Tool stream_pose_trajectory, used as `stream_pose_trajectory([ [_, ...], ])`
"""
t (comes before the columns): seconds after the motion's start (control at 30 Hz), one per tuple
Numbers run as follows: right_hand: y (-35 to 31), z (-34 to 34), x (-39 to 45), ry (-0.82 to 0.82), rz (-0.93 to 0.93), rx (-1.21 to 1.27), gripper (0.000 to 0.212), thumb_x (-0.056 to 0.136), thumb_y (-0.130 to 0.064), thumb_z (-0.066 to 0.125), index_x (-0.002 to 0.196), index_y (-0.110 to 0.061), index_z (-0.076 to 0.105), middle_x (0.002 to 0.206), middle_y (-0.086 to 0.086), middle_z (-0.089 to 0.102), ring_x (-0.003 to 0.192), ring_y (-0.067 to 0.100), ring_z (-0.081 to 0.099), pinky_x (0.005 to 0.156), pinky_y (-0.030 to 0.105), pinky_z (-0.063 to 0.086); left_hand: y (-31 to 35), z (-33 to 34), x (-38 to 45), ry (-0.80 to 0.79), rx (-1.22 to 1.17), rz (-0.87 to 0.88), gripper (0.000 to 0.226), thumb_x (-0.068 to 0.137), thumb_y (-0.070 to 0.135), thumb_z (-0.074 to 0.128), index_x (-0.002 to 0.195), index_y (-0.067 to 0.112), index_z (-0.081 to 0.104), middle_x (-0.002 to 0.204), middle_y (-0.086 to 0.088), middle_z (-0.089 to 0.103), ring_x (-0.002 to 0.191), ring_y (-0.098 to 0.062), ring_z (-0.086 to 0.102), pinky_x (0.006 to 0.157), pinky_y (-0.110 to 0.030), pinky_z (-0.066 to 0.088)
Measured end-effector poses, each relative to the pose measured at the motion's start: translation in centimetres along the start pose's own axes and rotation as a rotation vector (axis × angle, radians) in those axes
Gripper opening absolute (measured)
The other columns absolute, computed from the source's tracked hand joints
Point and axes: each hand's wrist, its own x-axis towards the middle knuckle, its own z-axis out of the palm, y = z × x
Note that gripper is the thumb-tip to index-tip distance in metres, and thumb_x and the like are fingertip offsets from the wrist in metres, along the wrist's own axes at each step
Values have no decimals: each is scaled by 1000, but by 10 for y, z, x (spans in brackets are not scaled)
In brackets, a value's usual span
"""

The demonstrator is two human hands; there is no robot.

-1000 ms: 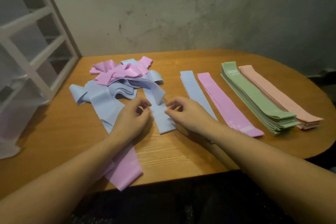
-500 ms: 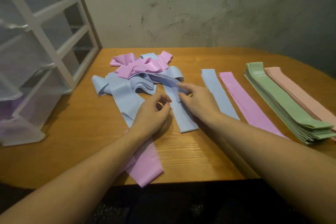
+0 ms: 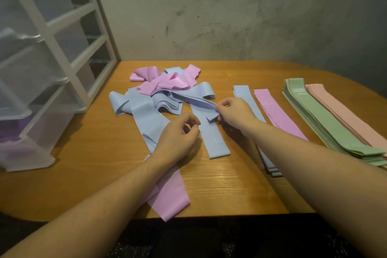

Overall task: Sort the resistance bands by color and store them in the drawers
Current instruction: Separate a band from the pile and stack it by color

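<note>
- Fingers (image 3: pixel 217 109) of the right hand (image 3: pixel 234 114) now pinch a folded blue resistance band (image 3: pixel 206 122), having moved up it from its lower part a moment ago.
- Left hand (image 3: pixel 178 138) hovers beside it, fingers loosely curled, gripping nothing.
- Unsorted blue-and-pink heap (image 3: pixel 165 92) remains on the desk (image 3: pixel 94 163).
- Blue (image 3: pixel 243 94), pink (image 3: pixel 272 109), green (image 3: pixel 326 119) and peach (image 3: pixel 343 115) stacks await the drawers (image 3: pixel 31 81); sorting looks unfinished.

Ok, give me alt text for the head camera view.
Right hand pinches a blue band from a mixed blue and pink pile on a wooden table; left hand hovers beside it. Sorted stacks lie right, drawers left.
</note>
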Motion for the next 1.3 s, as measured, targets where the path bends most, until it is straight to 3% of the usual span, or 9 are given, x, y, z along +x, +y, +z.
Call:
stream_pose_trajectory([
  [0.1, 1, -6, -5, -9, -92, -103, 16, 103, -27, 47, 95, -24, 61, 82, -3, 64, 75, 18, 60, 57, 27, 46, -1, -1, 0, 15, -30, 20, 13, 91, 19, 58, 98, 29, 62, 90, 10, 64, 75, -13, 61, 73, -39, 55],
  [0.27, 5, -23, -22, 126, -342, -288, 9, 101, -28, 54, 98, -27, 62, 124, 2, 55, 124, 24, 44, 100, 38, 34, 0, -1, -1, 62, -50, 68, 28, 92, 10, 60, 114, 27, 55, 107, 12, 56, 84, -8, 57, 76, -29, 51],
  [0.4, 0, -44, -48, 203, -544, -226, 4, 100, -27, 57, 98, -27, 61, 132, -1, 51, 129, 21, 40, 107, 41, 29, -6, 2, 0, 99, -42, 169, 43, 88, 7, 63, 126, 23, 50, 120, 9, 48, 92, -9, 57, 74, -24, 50],
  [0.53, -15, -59, -70, 18, -514, 103, 9, 104, -19, 53, 97, -23, 59, 102, -7, 61, 98, 4, 54, 90, 18, 41, -9, 4, 2, 129, 49, 342, 57, 82, 17, 69, 133, 22, 45, 134, 0, 43, 114, -7, 50, 87, -16, 47],
  [0.6, -21, -64, -78, -25, -506, 252, 13, 104, -14, 51, 96, -21, 58, 92, -9, 58, 83, 1, 52, 79, 15, 41, -11, 4, 3, 126, 119, 375, 61, 81, 33, 66, 137, 25, 42, 142, -3, 42, 132, -17, 45, 107, -34, 44],
  [0.73, -28, -71, -87, 16, -511, 432, 15, 105, -13, 50, 94, -19, 57, 89, -6, 55, 84, 4, 50, 82, 19, 43, -3, 3, -2, 120, 236, 391, 69, 79, 47, 62, 141, 31, 37, 154, -2, 36, 143, -20, 36, 110, -49, 38],
  [0.9, -31, -82, -87, 12, -319, 693, 17, 105, -26, 49, 93, -24, 61, 87, -3, 59, 86, 16, 52, 77, 35, 43, 19, 6, 2, 57, 210, 452, 75, 82, 51, 66, 146, 32, 34, 157, 2, 36, 145, -16, 35, 111, -45, 36],
  [1.13, -29, -90, -91, 5, -254, 735, 19, 105, -28, 50, 110, -14, 62, 96, 6, 64, 89, 20, 60, 74, 35, 49, 86, 21, -13, -174, -253, 406, 74, 92, 29, 64, 149, 43, 19, 146, 8, 46, 133, -12, 50, 108, -41, 47],
  [1.3, -28, -98, -95, 19, -236, 775, 15, 104, -25, 52, 107, -15, 64, 98, 9, 65, 89, 22, 63, 73, 35, 54, 110, 25, -12, -111, -288, 375, 65, 91, 23, 72, 145, 30, 36, 127, 19, 55, 116, -7, 61, 96, -36, 55],
])
